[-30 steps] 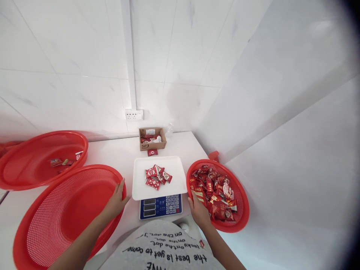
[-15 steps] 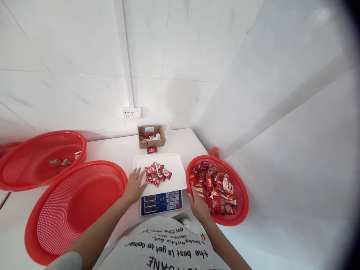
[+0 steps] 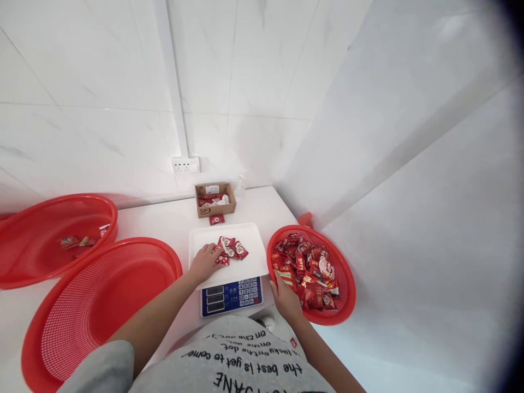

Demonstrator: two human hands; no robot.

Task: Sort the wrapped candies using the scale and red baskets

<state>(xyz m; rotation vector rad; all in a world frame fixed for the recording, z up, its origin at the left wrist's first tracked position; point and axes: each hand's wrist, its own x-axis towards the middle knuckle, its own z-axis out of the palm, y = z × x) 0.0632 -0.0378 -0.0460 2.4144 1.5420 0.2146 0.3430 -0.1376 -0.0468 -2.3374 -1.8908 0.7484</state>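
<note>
Several small red-and-white snack packets [image 3: 234, 249] lie in a pile on the white tray [image 3: 249, 232] of a blue-fronted digital scale [image 3: 231, 297]. My left hand [image 3: 206, 263] reaches over the tray's left side, its fingers curled onto the packets at the pile's left edge and partly covering them. At the right, a red basket [image 3: 347, 281] holds many red-wrapped packets [image 3: 305, 267]. My right hand [image 3: 286, 299] grips this basket's near-left rim, with some fingers hidden inside it.
Behind the scale stands a small cardboard box [image 3: 216, 209] with packets in it, and a single red packet [image 3: 216, 219] lies before it. Two more red baskets stand at the left: a mesh one [image 3: 61, 333] and one behind [image 3: 24, 245] with a few packets. Walls enclose the back and right.
My left hand has moved right from the tray's edge onto the packets, and its spread fingers have curled. My right hand stays on the basket rim. The whole view has shifted slightly.
</note>
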